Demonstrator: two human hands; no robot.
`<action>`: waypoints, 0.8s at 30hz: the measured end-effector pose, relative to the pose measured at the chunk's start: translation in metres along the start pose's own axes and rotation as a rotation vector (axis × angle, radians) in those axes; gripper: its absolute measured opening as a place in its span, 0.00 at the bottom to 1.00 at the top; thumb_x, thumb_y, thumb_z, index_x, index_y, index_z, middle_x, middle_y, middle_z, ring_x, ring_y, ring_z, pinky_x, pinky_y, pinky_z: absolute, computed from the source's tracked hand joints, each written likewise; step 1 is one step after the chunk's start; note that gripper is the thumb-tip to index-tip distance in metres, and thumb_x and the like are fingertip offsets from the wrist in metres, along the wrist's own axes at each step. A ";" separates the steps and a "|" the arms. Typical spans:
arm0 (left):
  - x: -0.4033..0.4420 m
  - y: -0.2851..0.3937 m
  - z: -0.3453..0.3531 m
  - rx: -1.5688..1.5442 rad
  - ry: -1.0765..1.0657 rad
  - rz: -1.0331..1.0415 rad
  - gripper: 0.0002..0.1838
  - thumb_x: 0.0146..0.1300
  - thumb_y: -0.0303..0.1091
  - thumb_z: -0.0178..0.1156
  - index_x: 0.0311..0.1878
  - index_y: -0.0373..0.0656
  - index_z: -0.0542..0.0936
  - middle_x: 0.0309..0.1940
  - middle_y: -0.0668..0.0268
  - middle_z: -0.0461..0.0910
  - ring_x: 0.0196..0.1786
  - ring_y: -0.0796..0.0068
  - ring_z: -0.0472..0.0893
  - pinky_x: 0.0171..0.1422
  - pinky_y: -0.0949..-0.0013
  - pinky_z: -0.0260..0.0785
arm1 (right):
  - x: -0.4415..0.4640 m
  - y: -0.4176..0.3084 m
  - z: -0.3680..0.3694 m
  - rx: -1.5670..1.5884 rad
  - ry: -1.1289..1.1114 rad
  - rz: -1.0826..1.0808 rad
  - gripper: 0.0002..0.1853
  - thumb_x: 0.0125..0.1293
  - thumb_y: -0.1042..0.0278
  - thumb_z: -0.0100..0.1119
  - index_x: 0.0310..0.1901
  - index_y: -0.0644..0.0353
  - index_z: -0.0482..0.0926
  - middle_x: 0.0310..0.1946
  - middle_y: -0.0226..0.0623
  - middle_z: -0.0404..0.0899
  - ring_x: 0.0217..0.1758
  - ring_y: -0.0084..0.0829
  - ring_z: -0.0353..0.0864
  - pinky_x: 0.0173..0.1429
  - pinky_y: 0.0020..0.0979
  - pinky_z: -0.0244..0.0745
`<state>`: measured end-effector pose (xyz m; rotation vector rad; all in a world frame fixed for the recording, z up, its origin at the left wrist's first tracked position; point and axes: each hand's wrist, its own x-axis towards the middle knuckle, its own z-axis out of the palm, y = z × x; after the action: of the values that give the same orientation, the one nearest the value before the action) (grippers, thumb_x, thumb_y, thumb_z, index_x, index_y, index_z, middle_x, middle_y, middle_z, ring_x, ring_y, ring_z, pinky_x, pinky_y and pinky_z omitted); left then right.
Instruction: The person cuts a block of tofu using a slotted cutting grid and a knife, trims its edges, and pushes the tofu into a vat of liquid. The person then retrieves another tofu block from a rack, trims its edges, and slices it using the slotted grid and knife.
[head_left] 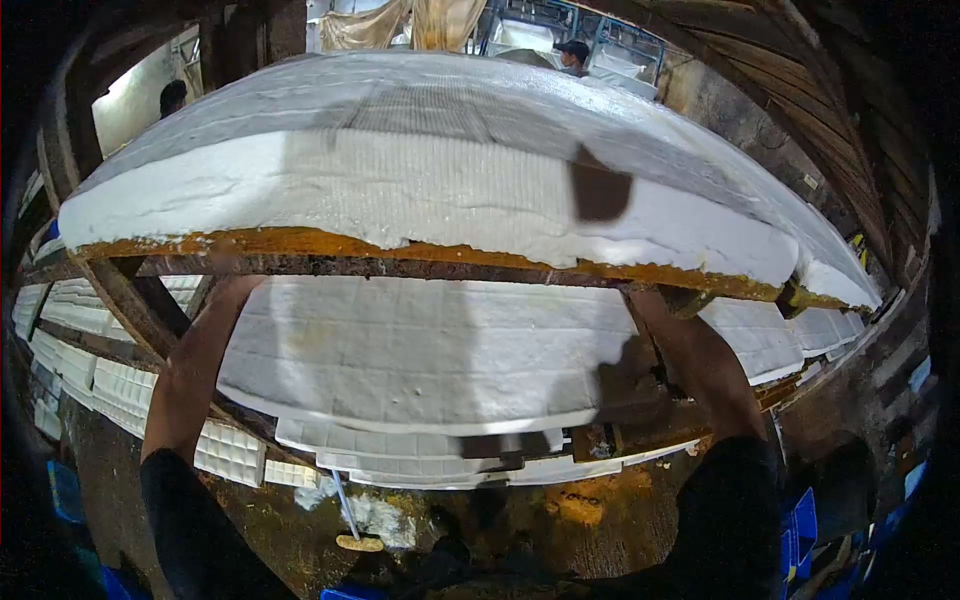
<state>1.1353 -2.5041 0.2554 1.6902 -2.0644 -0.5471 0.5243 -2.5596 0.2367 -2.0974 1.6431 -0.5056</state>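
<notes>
A wide, thick white slab (450, 180), soft and wet-looking with fine ribbed marks on its front face, lies on a yellow-brown wooden board (330, 241). Beneath the board's front edge runs a dark beam (400, 267). My left hand (240, 284) reaches up to the underside of this edge at the left, its fingers hidden. On the right, my right hand (648, 298) meets the same edge from below, fingers also out of sight. Whether either hand grips the board or the beam, I cannot tell. Between my forearms a lower white slab (400, 350), scored with lines, shows.
More scored white slabs (230, 452) lie on lower levels. Dark wooden posts (135, 310) frame the left side. On the wet floor are a blue-handled brush (360, 543) and blue crates (800, 530). A person in a dark cap (572, 52) is beyond the slab.
</notes>
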 end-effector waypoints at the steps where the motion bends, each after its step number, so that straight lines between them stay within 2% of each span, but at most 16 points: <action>1: -0.004 0.002 0.002 -0.027 0.006 -0.001 0.34 0.73 0.56 0.48 0.74 0.45 0.62 0.72 0.51 0.62 0.77 0.60 0.57 0.80 0.60 0.50 | -0.001 0.001 -0.001 0.028 -0.002 0.006 0.33 0.73 0.43 0.47 0.69 0.60 0.66 0.70 0.41 0.64 0.73 0.37 0.61 0.74 0.39 0.56; 6: -0.055 0.016 0.014 -0.116 0.035 -0.010 0.34 0.72 0.57 0.48 0.74 0.47 0.63 0.72 0.52 0.63 0.77 0.62 0.56 0.80 0.60 0.50 | -0.023 0.008 0.008 0.280 -0.113 0.018 0.35 0.74 0.40 0.44 0.71 0.61 0.63 0.73 0.41 0.60 0.76 0.38 0.57 0.77 0.40 0.52; 8: -0.096 0.031 0.011 -0.111 0.008 -0.137 0.39 0.68 0.62 0.51 0.73 0.45 0.64 0.72 0.55 0.63 0.75 0.62 0.60 0.78 0.60 0.53 | -0.048 -0.004 0.012 0.346 -0.166 0.009 0.36 0.74 0.39 0.43 0.71 0.61 0.62 0.74 0.41 0.59 0.77 0.38 0.56 0.77 0.40 0.51; 10: -0.140 0.037 0.022 -0.109 0.006 -0.223 0.41 0.66 0.64 0.53 0.73 0.45 0.65 0.72 0.56 0.64 0.73 0.63 0.62 0.77 0.60 0.54 | -0.118 -0.063 -0.001 0.423 -0.060 0.350 0.39 0.74 0.36 0.39 0.74 0.59 0.58 0.75 0.42 0.57 0.78 0.37 0.53 0.78 0.39 0.48; 11: -0.167 0.038 0.028 -0.186 0.048 -0.275 0.44 0.64 0.65 0.55 0.73 0.41 0.63 0.71 0.54 0.64 0.72 0.61 0.64 0.76 0.60 0.55 | -0.142 -0.075 -0.010 0.425 -0.079 0.336 0.39 0.74 0.36 0.39 0.74 0.59 0.58 0.75 0.42 0.57 0.78 0.37 0.53 0.78 0.39 0.48; 13: -0.221 0.055 0.043 -0.260 0.118 -0.356 0.48 0.62 0.65 0.58 0.73 0.37 0.61 0.71 0.53 0.64 0.71 0.58 0.65 0.75 0.60 0.56 | -0.177 -0.084 -0.025 0.376 -0.116 0.292 0.39 0.74 0.36 0.39 0.75 0.59 0.55 0.75 0.42 0.57 0.76 0.38 0.57 0.76 0.38 0.54; 14: -0.252 0.077 0.049 -0.305 0.206 -0.376 0.51 0.59 0.65 0.60 0.73 0.34 0.60 0.70 0.49 0.65 0.71 0.57 0.65 0.74 0.60 0.57 | -0.184 -0.078 -0.029 0.470 -0.153 0.288 0.39 0.74 0.38 0.41 0.75 0.59 0.54 0.75 0.44 0.56 0.75 0.39 0.59 0.74 0.38 0.58; 16: -0.306 0.124 0.063 -0.465 0.320 -0.434 0.59 0.54 0.64 0.65 0.74 0.27 0.53 0.68 0.43 0.66 0.70 0.56 0.66 0.72 0.63 0.58 | -0.217 -0.088 -0.043 0.573 -0.256 0.235 0.39 0.74 0.39 0.41 0.76 0.59 0.54 0.75 0.45 0.55 0.76 0.39 0.58 0.74 0.38 0.58; 17: -0.339 0.140 0.071 -0.460 0.355 -0.463 0.59 0.54 0.64 0.65 0.74 0.27 0.53 0.68 0.43 0.66 0.70 0.56 0.66 0.72 0.63 0.58 | -0.234 -0.090 -0.051 0.681 -0.334 0.202 0.39 0.73 0.39 0.41 0.76 0.59 0.53 0.76 0.47 0.54 0.76 0.38 0.58 0.74 0.38 0.58; 18: -0.376 0.153 0.081 -0.484 0.397 -0.497 0.58 0.55 0.64 0.64 0.75 0.27 0.52 0.68 0.45 0.66 0.69 0.58 0.67 0.71 0.63 0.59 | -0.242 -0.081 -0.048 0.547 -0.193 0.232 0.36 0.73 0.43 0.44 0.72 0.63 0.61 0.69 0.46 0.65 0.70 0.35 0.66 0.70 0.36 0.64; 19: -0.412 0.173 0.095 -0.512 0.439 -0.533 0.58 0.57 0.64 0.64 0.75 0.28 0.52 0.67 0.46 0.67 0.68 0.60 0.67 0.70 0.64 0.59 | -0.253 -0.075 -0.051 0.536 -0.230 0.199 0.36 0.73 0.43 0.44 0.72 0.63 0.61 0.69 0.46 0.65 0.70 0.35 0.66 0.70 0.36 0.64; 20: -0.446 0.212 0.105 -0.551 0.464 -0.583 0.53 0.61 0.57 0.63 0.75 0.28 0.51 0.66 0.51 0.69 0.65 0.65 0.69 0.67 0.67 0.61 | -0.266 -0.070 -0.054 0.702 -0.388 0.044 0.33 0.73 0.45 0.46 0.68 0.64 0.66 0.64 0.44 0.71 0.66 0.33 0.69 0.67 0.35 0.67; 21: -0.488 0.216 0.122 -0.630 0.521 -0.635 0.46 0.65 0.50 0.61 0.75 0.29 0.53 0.64 0.54 0.70 0.62 0.66 0.71 0.66 0.69 0.62 | -0.278 -0.065 -0.059 0.861 -0.552 -0.111 0.30 0.72 0.47 0.48 0.65 0.65 0.71 0.59 0.42 0.76 0.63 0.30 0.72 0.64 0.34 0.69; 22: -0.512 0.245 0.142 -0.689 0.565 -0.553 0.44 0.66 0.48 0.60 0.75 0.30 0.54 0.64 0.56 0.70 0.63 0.67 0.71 0.66 0.69 0.63 | -0.276 -0.063 -0.053 0.932 -0.504 -0.069 0.24 0.72 0.52 0.50 0.57 0.65 0.77 0.50 0.34 0.80 0.56 0.26 0.76 0.61 0.30 0.70; 23: -0.544 0.285 0.160 -0.736 0.603 -0.490 0.42 0.68 0.46 0.60 0.75 0.31 0.54 0.64 0.58 0.70 0.63 0.68 0.70 0.65 0.68 0.63 | -0.273 -0.052 -0.041 0.923 -0.557 -0.098 0.24 0.72 0.52 0.50 0.57 0.65 0.77 0.50 0.34 0.80 0.56 0.26 0.76 0.61 0.30 0.70; 24: -0.574 0.314 0.176 -0.680 0.683 -0.585 0.42 0.68 0.46 0.60 0.75 0.32 0.55 0.65 0.58 0.69 0.64 0.69 0.70 0.66 0.67 0.63 | -0.267 -0.043 -0.025 0.879 -0.425 -0.351 0.24 0.71 0.51 0.51 0.57 0.64 0.77 0.48 0.33 0.80 0.53 0.24 0.77 0.58 0.28 0.71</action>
<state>0.8840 -1.8754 0.2392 1.6885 -0.7744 -0.6287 0.4843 -2.2935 0.2750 -1.6354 0.6220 -0.6727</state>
